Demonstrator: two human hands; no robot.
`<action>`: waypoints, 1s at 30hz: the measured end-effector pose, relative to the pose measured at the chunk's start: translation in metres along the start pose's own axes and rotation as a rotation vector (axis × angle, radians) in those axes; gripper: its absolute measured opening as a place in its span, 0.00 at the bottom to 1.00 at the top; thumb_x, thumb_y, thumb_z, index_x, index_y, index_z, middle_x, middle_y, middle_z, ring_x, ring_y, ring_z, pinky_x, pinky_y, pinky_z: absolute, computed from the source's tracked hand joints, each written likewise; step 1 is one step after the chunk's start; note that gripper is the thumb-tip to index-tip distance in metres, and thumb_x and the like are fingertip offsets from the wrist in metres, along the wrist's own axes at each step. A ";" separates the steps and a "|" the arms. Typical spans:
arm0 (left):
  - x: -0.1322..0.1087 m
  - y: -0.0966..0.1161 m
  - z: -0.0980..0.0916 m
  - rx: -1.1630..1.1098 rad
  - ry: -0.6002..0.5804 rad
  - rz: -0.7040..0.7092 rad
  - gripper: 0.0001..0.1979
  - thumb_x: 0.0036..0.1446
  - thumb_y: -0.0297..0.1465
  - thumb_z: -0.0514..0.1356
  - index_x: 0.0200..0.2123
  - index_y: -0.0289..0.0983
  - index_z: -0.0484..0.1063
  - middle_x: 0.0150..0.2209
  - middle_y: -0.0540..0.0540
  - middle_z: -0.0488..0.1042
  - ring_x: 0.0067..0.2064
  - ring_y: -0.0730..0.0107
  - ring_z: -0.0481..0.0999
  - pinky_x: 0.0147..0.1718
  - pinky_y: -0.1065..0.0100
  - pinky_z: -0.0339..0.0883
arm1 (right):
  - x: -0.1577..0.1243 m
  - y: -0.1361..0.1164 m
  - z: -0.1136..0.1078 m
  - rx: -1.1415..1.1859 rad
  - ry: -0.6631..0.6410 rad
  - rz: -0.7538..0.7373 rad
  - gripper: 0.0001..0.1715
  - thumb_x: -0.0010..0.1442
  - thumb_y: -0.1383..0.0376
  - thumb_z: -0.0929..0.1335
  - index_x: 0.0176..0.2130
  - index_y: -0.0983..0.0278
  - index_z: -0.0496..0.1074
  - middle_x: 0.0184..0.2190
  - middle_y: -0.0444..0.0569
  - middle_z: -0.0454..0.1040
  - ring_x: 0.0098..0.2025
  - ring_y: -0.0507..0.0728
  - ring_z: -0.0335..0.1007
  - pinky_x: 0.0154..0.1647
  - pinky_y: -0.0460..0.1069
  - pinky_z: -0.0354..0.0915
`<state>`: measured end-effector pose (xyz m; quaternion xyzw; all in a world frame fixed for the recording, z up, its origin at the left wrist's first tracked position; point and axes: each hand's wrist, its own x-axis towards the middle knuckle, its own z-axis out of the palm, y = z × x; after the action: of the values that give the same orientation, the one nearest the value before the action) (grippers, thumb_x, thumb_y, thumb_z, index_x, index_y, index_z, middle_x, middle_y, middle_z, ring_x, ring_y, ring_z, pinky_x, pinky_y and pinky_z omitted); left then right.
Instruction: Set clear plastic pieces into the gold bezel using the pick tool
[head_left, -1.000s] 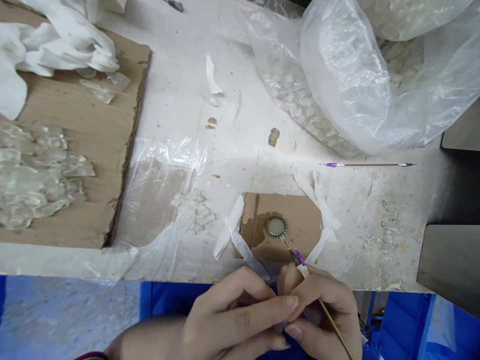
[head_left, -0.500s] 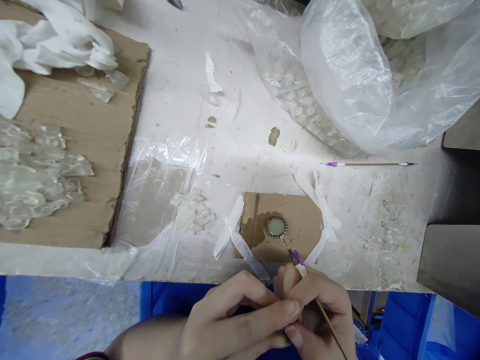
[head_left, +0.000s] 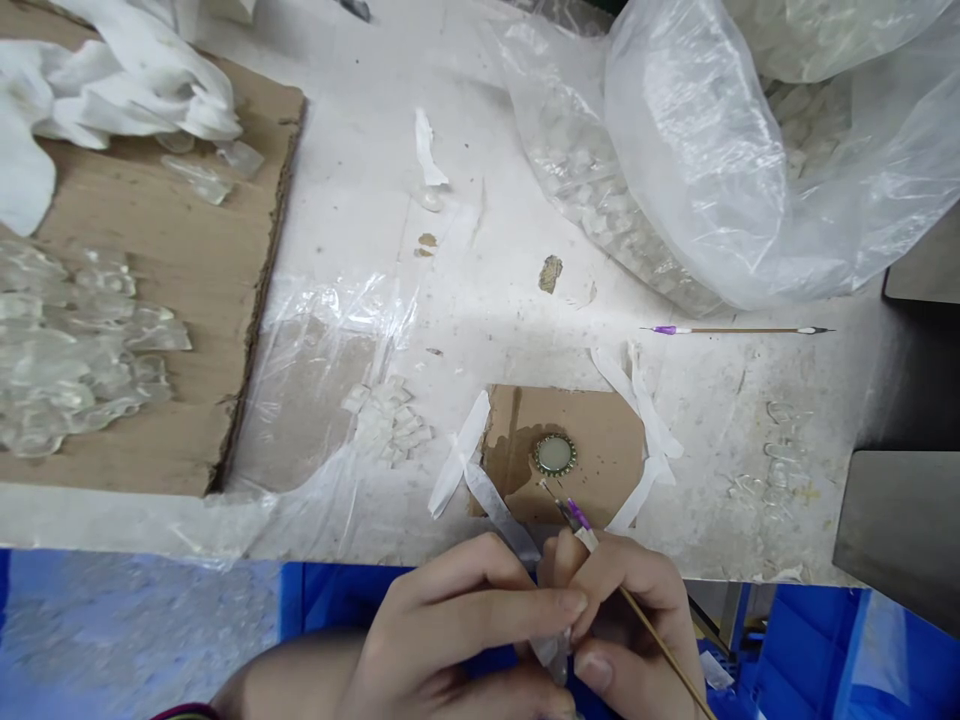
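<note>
Right hand's gripping a thin brown stick tool (head_left: pixel 652 632) with purple-and-white wrapping, tip near the round, serrated-rimmed metal cap (head_left: pixel 555 455) on the brown cardboard pad (head_left: pixel 607 420). Left hand (head_left: pixel 450 630) seems to pinch a clear glassy piece (head_left: pixel 553 655), probably mid-job; can't tell what's left.

One left hand (head_left: pixel 450 630), one right hand (head_left: pixel 645 600), two in play! Two sticks (head_left: pixel 664 648), one round cap (head_left: pixel 555 454), one clear piece (head_left: pixel 556 656) held, two cardboard sheets (head_left: pixel 217 230), one white cloth (head_left: pixel 150 95). And two table heaps, clear lumps (head_left: pixel 75 350) and white chips (head_left: pixel 386 425), both too crowded to count!
</note>
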<state>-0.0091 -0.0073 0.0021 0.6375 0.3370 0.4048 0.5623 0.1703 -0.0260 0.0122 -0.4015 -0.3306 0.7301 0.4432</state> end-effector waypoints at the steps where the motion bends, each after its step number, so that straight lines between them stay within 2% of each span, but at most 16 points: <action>1: 0.000 -0.001 0.000 0.008 -0.011 0.005 0.13 0.67 0.32 0.65 0.54 0.39 0.74 0.34 0.49 0.77 0.27 0.75 0.81 0.31 0.81 0.80 | 0.001 -0.001 0.001 0.010 0.002 0.011 0.13 0.63 0.56 0.74 0.31 0.58 0.73 0.23 0.40 0.63 0.25 0.51 0.58 0.27 0.48 0.54; 5: -0.002 -0.002 0.000 0.061 -0.025 0.016 0.14 0.66 0.31 0.65 0.54 0.36 0.75 0.34 0.47 0.78 0.27 0.74 0.81 0.29 0.81 0.80 | 0.002 -0.004 0.002 -0.040 0.035 0.037 0.16 0.65 0.55 0.73 0.30 0.59 0.72 0.23 0.39 0.62 0.25 0.51 0.55 0.27 0.47 0.53; 8: -0.001 0.000 0.000 0.083 0.002 0.006 0.13 0.66 0.33 0.66 0.52 0.37 0.75 0.33 0.48 0.79 0.26 0.74 0.81 0.29 0.81 0.80 | 0.001 -0.005 0.002 -0.083 0.054 0.022 0.15 0.68 0.55 0.70 0.32 0.59 0.73 0.24 0.40 0.63 0.25 0.51 0.57 0.27 0.48 0.55; 13: 0.000 0.001 0.003 0.079 0.024 0.013 0.13 0.66 0.33 0.66 0.51 0.36 0.75 0.32 0.47 0.80 0.26 0.74 0.82 0.30 0.81 0.80 | -0.001 -0.001 0.001 -0.131 0.034 0.002 0.13 0.68 0.54 0.71 0.34 0.59 0.73 0.25 0.41 0.66 0.26 0.51 0.62 0.27 0.47 0.58; 15: 0.001 0.001 0.006 0.053 0.056 0.000 0.12 0.66 0.33 0.66 0.51 0.37 0.75 0.33 0.45 0.81 0.28 0.72 0.83 0.31 0.80 0.81 | 0.001 0.001 -0.001 -0.214 0.016 -0.090 0.11 0.70 0.56 0.70 0.36 0.58 0.72 0.25 0.40 0.66 0.26 0.51 0.63 0.27 0.47 0.60; 18: 0.005 0.000 0.006 -0.026 0.108 -0.005 0.07 0.67 0.31 0.65 0.47 0.38 0.74 0.33 0.44 0.82 0.30 0.69 0.84 0.32 0.76 0.82 | 0.006 0.003 -0.006 -0.416 -0.025 -0.384 0.07 0.71 0.62 0.68 0.40 0.60 0.73 0.26 0.42 0.67 0.25 0.51 0.62 0.25 0.47 0.62; 21: 0.008 -0.001 0.001 -0.019 0.075 0.058 0.03 0.68 0.25 0.62 0.44 0.38 0.73 0.32 0.43 0.84 0.32 0.66 0.86 0.34 0.71 0.83 | 0.011 0.002 -0.010 -0.580 -0.073 -0.608 0.07 0.72 0.66 0.67 0.41 0.65 0.74 0.27 0.44 0.67 0.25 0.51 0.62 0.23 0.46 0.63; 25: 0.006 -0.002 -0.006 0.103 -0.008 0.144 0.05 0.67 0.21 0.62 0.43 0.37 0.71 0.34 0.41 0.86 0.34 0.65 0.86 0.36 0.69 0.84 | 0.014 0.002 -0.011 -0.610 -0.105 -0.673 0.07 0.72 0.68 0.67 0.39 0.67 0.74 0.27 0.43 0.66 0.24 0.50 0.62 0.22 0.46 0.63; 30: -0.001 -0.005 -0.005 0.119 -0.026 0.171 0.05 0.71 0.23 0.57 0.44 0.37 0.70 0.34 0.40 0.86 0.34 0.64 0.86 0.33 0.66 0.85 | 0.015 0.006 -0.008 -0.547 -0.087 -0.679 0.09 0.71 0.66 0.68 0.37 0.67 0.73 0.26 0.42 0.66 0.23 0.50 0.61 0.21 0.46 0.62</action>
<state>-0.0143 -0.0048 -0.0022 0.7013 0.2976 0.4222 0.4913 0.1705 -0.0135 -0.0011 -0.3416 -0.6434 0.4448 0.5211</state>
